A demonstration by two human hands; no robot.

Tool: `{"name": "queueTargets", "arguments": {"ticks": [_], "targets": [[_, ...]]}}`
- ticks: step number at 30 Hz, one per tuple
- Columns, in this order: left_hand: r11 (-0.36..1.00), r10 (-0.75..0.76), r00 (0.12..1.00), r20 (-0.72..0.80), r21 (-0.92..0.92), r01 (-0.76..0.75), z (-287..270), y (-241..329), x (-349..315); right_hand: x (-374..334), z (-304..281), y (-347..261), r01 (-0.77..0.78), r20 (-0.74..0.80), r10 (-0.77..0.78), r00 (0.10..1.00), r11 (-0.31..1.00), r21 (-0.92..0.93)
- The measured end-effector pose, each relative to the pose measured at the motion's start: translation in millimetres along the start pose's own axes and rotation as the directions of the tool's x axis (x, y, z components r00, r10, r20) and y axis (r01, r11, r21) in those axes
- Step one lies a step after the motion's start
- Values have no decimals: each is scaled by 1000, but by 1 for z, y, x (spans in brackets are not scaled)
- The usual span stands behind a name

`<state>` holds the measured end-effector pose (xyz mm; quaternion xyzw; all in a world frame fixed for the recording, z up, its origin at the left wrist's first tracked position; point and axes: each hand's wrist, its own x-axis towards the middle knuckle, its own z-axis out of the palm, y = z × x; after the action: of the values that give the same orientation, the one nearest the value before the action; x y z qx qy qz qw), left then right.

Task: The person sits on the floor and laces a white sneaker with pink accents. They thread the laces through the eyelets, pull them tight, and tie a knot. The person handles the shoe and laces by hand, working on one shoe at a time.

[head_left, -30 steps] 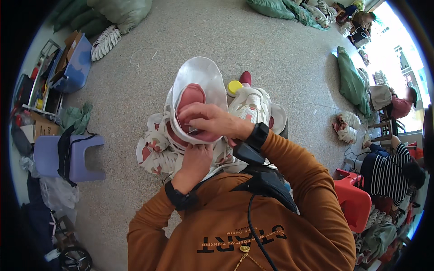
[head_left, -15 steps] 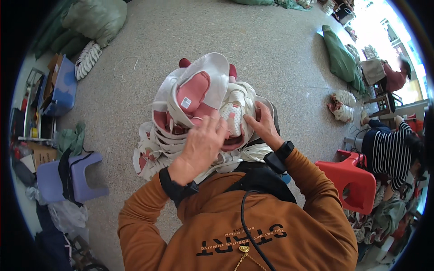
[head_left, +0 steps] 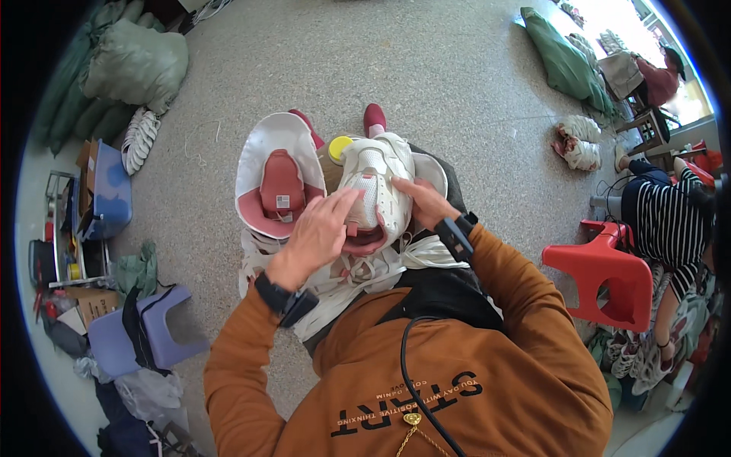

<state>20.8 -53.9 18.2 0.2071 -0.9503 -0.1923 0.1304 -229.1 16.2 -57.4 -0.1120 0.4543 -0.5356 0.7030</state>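
On my lap lies a white sneaker upper [head_left: 375, 183] with a mesh front and pink collar lining. My right hand [head_left: 423, 202] grips its right side, with the thumb over the edge and the other fingers partly hidden. From the left, my left hand [head_left: 318, 232] reaches onto the sneaker upper with fingers stretched out, their tips touching near the tongue. Left of it stands another white upper [head_left: 251, 164] with pink lining and a pink tongue bearing a white label. Loose white uppers and laces [head_left: 365, 274] lie beneath and closer to me.
A round yellow-topped thing [head_left: 339, 147] sits just beyond the sneaker. A purple stool [head_left: 164, 327] and blue bin [head_left: 111, 190] stand left, a red chair [head_left: 601, 266] right. Green sacks [head_left: 137, 65] lie far left. A person in stripes [head_left: 670, 213] sits at the right.
The white upper with the labelled tongue now lies farther left, apart from the sneaker upper. The yellow-topped thing has come into sight between them. The whole view has shifted slightly.
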Motion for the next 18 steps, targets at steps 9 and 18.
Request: {"name": "queueTargets", "arguments": {"ticks": [9,18], "targets": [[958,-285,906,312,104,266,-26,12,1,-47,4,-40,168,103,-169,980,986,12],[675,-460,885,-76,-678,292,-138,80,-22,-79,123,-166,582,415,-466,781,785,-214]]}}
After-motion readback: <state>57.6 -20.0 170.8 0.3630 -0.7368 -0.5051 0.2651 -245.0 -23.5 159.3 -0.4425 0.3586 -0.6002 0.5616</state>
